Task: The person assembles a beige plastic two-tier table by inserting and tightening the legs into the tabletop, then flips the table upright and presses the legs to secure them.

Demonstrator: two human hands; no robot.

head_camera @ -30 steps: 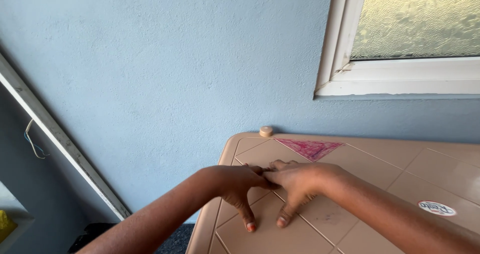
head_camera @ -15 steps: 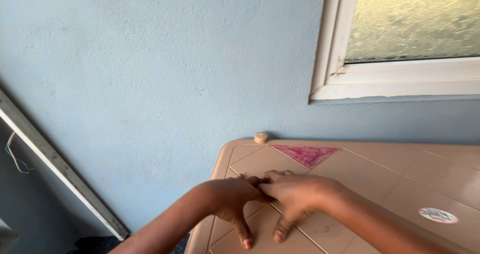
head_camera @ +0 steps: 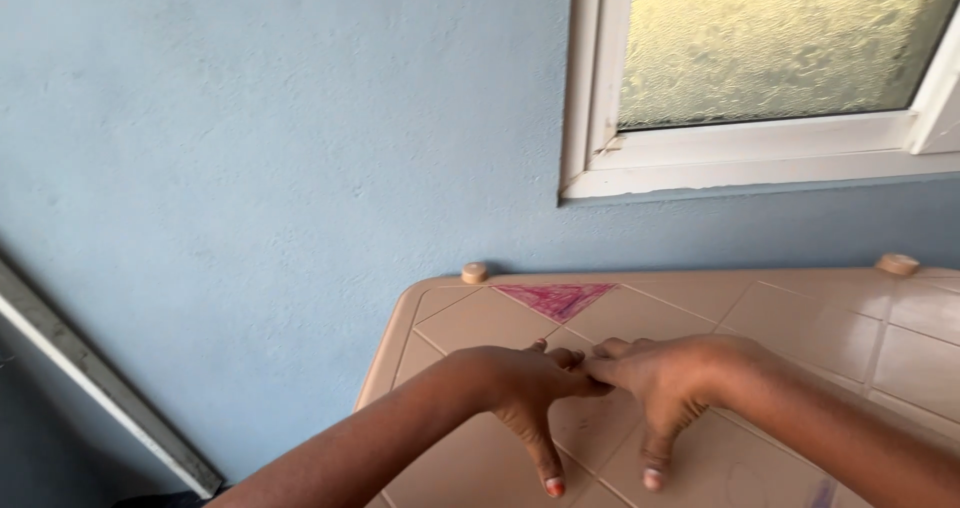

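Observation:
My left hand (head_camera: 530, 398) and my right hand (head_camera: 665, 383) lie side by side on a beige plastic table (head_camera: 820, 318) with a diamond line pattern. The thumbs and index fingers touch each other at the middle. The other fingers spread downward and press flat on the tabletop. Neither hand holds anything. A triangle coloured in pink-red (head_camera: 556, 298) sits on the tabletop just beyond the hands, near the table's far edge.
The table stands against a pale blue wall (head_camera: 300, 148). A white-framed window with frosted glass (head_camera: 770, 48) is above it at the right. Two small round knobs (head_camera: 474, 272) sit at the table's far corners. A white bar (head_camera: 90, 378) leans at the lower left.
The view has swung to the right and come closer to the table. Both hands stay together, flat on the tabletop.

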